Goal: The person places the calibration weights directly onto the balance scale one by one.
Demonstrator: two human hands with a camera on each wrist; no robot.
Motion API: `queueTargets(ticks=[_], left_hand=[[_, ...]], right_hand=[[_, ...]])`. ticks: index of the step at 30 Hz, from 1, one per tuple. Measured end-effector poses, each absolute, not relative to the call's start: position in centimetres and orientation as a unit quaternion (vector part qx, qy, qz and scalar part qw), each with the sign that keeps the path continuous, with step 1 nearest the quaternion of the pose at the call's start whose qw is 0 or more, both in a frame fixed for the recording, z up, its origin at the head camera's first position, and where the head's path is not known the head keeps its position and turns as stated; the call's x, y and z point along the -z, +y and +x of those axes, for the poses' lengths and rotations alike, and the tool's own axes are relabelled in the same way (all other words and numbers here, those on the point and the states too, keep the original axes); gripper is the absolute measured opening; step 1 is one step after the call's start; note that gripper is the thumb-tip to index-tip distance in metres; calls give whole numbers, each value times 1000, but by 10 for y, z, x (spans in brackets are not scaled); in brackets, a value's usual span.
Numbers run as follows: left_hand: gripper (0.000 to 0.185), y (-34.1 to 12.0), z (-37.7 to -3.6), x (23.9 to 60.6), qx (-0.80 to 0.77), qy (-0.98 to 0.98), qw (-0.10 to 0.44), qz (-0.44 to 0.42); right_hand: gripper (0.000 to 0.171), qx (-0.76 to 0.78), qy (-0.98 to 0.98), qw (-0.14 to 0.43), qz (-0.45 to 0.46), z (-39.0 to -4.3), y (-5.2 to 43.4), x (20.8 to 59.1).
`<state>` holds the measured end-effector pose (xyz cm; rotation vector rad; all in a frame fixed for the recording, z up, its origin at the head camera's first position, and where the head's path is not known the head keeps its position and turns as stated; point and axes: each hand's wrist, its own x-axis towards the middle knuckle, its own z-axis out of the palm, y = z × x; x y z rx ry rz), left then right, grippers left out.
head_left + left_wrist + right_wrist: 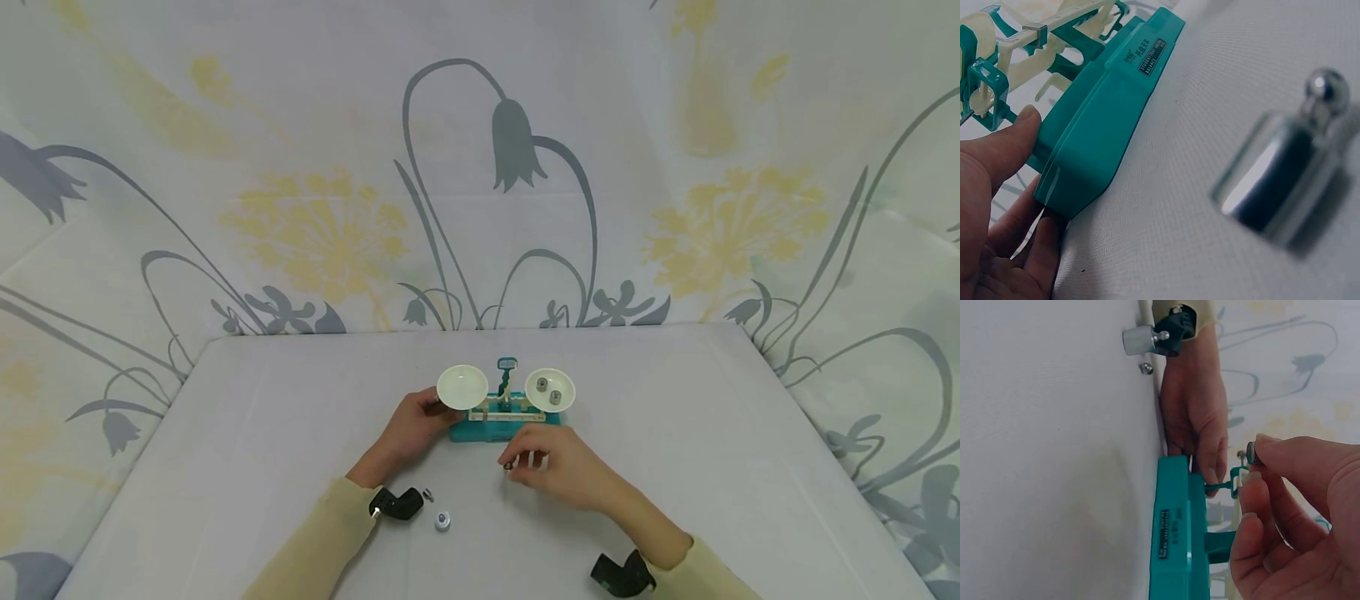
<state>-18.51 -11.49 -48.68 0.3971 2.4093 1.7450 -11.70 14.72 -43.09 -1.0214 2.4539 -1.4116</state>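
Note:
A teal balance scale (495, 432) with two cream pans stands near the middle of the table. My left hand (412, 427) grips the left end of its base, thumb on top and fingers at the end and underside in the left wrist view. Above that hand the left pan (462, 387) is bare. On the right pan (567, 385) sit two small metal weights (548, 391). Just in front of the base, my right hand (555, 467) pinches a small metal weight (1251, 454) between thumb and index finger, held off the table.
A larger silver weight (442, 522) with a knob stands on the white tablecloth (300, 433), close to the left wrist. Beside it lies a smaller weight (428, 495). Flower-patterned cloth (517, 217) rises behind the table's far edge.

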Motion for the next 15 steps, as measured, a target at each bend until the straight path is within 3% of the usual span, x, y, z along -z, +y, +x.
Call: queueTargets(ticks=[15], left_hand=[[37, -116, -185, 488, -583, 797, 73, 140]], right_hand=[[14, 460, 821, 30, -336, -122, 162, 417]])
